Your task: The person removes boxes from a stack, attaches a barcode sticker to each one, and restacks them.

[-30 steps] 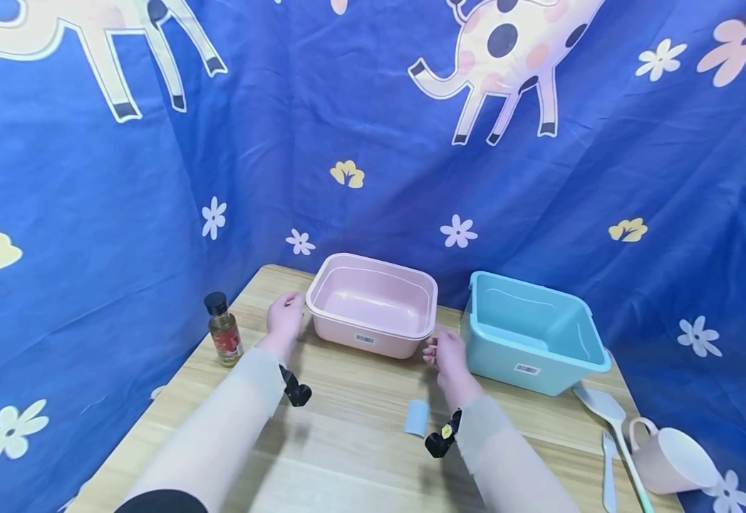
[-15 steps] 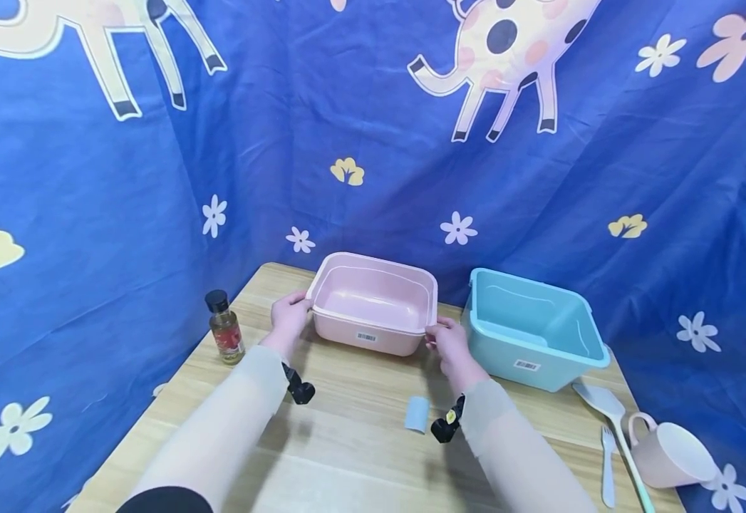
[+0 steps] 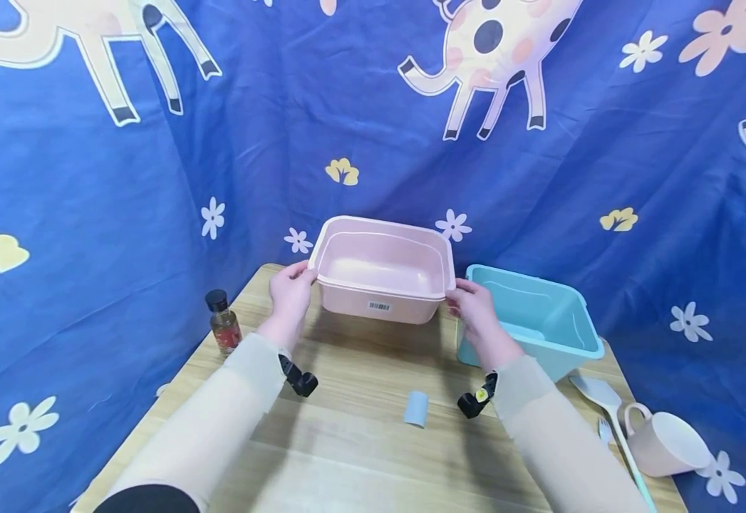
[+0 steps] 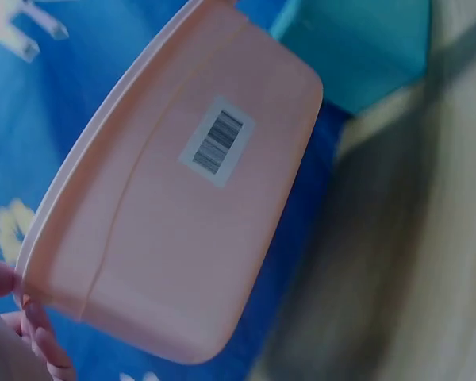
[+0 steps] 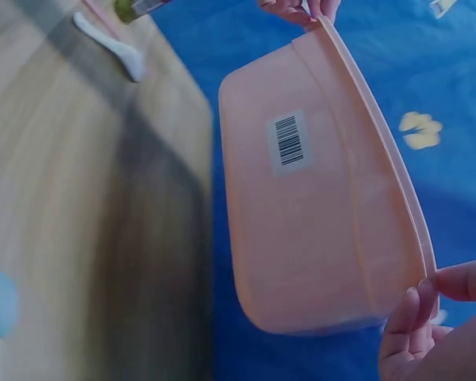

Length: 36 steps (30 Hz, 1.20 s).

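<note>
A pink plastic basin [image 3: 379,260] with a barcode label on its front wall hangs above the table between both hands. My left hand [image 3: 291,296] pinches its rim at the left front corner, thumb over the rim and fingers beneath. At the right front corner my right hand [image 3: 477,310] grips the same rim. From the right wrist view, the pink basin [image 5: 325,214] shows its underside edge well apart from the wooden table. The left wrist view has the basin wall [image 4: 166,206] tilted across it, with the left fingers at the lower left.
A teal bin [image 3: 539,313] stands right of the basin, partly behind the right hand. A sauce bottle [image 3: 225,324] is at the left edge. A blue piece [image 3: 416,408] lies mid-table. A spatula [image 3: 616,420], a fork [image 3: 605,432] and a pink mug [image 3: 667,443] are at the right.
Both hands have come in from beside the basin to grip its rim. The basin has risen from the table, its shadow now spread beneath it.
</note>
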Each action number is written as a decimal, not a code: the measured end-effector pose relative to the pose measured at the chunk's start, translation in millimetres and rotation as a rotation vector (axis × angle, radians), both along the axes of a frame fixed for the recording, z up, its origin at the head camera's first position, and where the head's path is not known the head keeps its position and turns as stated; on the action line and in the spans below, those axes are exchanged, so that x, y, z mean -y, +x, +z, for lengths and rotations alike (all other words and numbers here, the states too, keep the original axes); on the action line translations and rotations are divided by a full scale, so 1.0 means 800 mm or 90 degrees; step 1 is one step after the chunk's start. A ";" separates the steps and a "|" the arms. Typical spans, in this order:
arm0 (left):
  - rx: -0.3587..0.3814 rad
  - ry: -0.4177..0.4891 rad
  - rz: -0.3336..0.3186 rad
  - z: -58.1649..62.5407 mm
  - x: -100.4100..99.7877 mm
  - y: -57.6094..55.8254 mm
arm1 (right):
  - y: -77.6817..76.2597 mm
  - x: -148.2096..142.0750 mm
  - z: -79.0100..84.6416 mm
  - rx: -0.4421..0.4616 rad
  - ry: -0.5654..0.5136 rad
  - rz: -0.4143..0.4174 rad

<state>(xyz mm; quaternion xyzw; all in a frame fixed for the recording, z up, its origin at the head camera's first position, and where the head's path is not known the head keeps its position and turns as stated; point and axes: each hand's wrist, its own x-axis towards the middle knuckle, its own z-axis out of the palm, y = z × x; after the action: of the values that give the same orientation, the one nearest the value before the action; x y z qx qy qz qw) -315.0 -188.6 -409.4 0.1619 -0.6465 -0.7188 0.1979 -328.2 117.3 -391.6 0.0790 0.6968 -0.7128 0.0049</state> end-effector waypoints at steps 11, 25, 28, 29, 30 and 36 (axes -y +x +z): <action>-0.044 0.009 -0.098 0.090 -0.087 -0.010 | 0.017 -0.095 0.108 -0.047 -0.027 -0.045; -0.084 -0.059 -0.282 0.119 -0.240 -0.045 | 0.034 -0.258 0.125 -0.003 0.036 -0.152; -0.085 -0.063 -0.299 0.106 -0.264 -0.055 | 0.032 -0.278 0.118 0.015 0.057 -0.170; -0.082 -0.061 -0.302 0.101 -0.272 -0.058 | 0.031 -0.284 0.115 0.018 0.051 -0.176; -0.078 -0.057 -0.304 0.096 -0.279 -0.061 | 0.030 -0.289 0.112 0.023 0.050 -0.180; -0.053 -0.028 -0.313 0.065 -0.316 -0.068 | 0.025 -0.320 0.090 0.046 0.046 -0.206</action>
<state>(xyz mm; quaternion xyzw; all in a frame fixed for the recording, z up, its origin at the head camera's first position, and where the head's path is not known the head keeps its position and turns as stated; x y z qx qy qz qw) -369.7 64.5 -357.4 -0.0339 -0.6730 -0.7374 0.0470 -308.3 372.9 -319.6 0.2155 0.6998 -0.6753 -0.0878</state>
